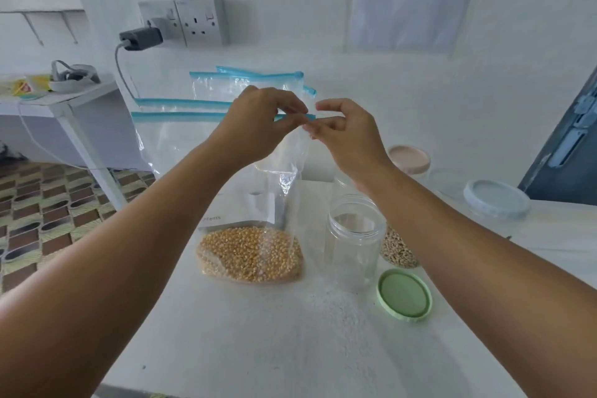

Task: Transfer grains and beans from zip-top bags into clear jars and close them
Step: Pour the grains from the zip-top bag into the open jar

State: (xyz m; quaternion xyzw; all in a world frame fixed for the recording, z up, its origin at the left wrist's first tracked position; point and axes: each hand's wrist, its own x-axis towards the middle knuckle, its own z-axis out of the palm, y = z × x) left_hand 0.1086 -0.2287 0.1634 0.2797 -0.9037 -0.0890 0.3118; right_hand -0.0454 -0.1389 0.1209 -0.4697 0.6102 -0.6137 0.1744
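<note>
— Where is the zip-top bag of corn kernels [250, 254] found?
— It is stood on the white table [258, 342], near the middle, with its kernels settled at the bottom and its blue zip strip [181, 116] raised above.

— How is it held?
— The strip's right end is pinched by the curled fingers of the left hand [258, 126] and of the right hand [342, 136], the fingertips almost touching.

— What is seen just beside it?
— An open clear jar [353, 242] is stood to its right, and a green lid [404, 294] is laid flat by the jar's base. A jar of pale grain [399, 250] is placed just behind.

— And farther out?
— A blue-lidded jar [496, 200] and a pink-lidded jar [408, 158] are set toward the right edge; empty zip-top bags [245, 84] are propped against the wall.
</note>
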